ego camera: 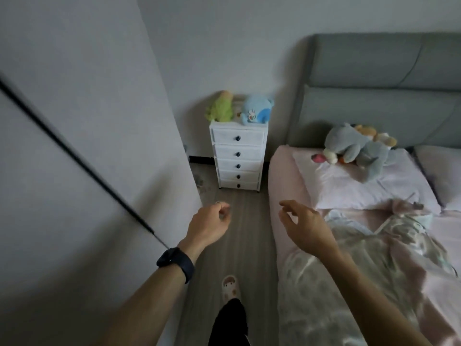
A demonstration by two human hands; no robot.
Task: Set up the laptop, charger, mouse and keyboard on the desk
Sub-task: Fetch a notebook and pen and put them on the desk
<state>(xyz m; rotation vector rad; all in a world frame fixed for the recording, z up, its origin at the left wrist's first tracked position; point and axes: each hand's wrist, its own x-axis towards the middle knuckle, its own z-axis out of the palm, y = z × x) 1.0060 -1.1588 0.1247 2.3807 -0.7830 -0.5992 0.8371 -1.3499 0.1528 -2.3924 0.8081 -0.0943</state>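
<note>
Fingers (287, 204) curl loosely on left hand (208, 227), right hand (306, 226)

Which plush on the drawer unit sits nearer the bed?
The blue plush, on the bed side of the white drawer unit; the green plush sits at the other side.

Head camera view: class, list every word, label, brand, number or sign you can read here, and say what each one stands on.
No text can be read anywhere in this view.
Blue plush toy: a coloured patch on its front, too blurred to tell whether it bears letters.
Dark wristband: its face shows nothing.
Slipper: a blurred picture, no readable letters.
White drawer unit: only dark knobs, no labels.
</note>
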